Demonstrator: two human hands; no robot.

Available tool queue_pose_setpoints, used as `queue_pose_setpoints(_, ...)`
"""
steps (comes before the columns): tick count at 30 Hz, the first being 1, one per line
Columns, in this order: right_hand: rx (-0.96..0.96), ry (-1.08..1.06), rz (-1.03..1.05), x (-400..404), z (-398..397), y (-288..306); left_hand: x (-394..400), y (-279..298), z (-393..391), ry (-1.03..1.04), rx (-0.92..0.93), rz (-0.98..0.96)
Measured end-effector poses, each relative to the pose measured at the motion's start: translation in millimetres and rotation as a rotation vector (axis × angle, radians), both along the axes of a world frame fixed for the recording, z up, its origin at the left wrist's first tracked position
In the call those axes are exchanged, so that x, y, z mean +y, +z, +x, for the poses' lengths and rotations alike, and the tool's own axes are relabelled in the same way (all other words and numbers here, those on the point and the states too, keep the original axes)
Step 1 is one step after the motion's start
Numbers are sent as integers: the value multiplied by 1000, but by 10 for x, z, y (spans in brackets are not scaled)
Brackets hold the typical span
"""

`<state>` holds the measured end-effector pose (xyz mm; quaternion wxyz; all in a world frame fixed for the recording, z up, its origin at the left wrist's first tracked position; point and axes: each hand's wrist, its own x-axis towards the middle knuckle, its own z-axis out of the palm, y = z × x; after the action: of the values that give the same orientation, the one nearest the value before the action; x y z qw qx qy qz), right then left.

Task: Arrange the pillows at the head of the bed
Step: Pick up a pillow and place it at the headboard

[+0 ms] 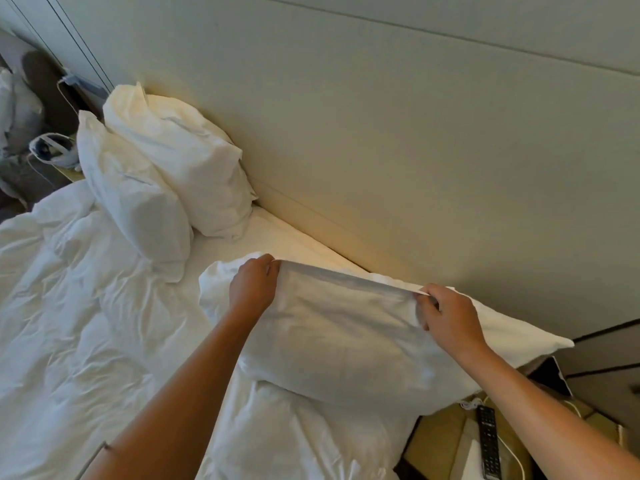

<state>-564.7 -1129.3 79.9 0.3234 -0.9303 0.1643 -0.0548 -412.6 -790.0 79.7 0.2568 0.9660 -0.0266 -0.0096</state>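
Observation:
A white pillow lies across the near end of the bed, beside the cream headboard. My left hand pinches its top edge at the left. My right hand pinches the same edge at the right, and the cloth is stretched taut between them. Another white pillow lies behind it against the headboard, mostly hidden. Two more white pillows stand at the far end: one leans on the headboard, the other leans in front of it.
A rumpled white duvet covers the mattress to the left. A bedside table at the lower right holds a black remote and a white cable. Bags and clutter sit on the floor at the far left.

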Motion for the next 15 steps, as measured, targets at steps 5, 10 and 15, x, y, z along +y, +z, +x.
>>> queue_pose_setpoints(5, 28, 19, 33, -51, -65, -41, 58, -216, 37, -40, 143, 156)
queue_pose_setpoints(10, 7, 52, 35, -171, -66, 3, 197, -186, 46, 8, 112, 338)
queue_pose_setpoints(15, -30, 84, 48, -361, -117, 27, 291, -5, -59, 114, 55, 367)
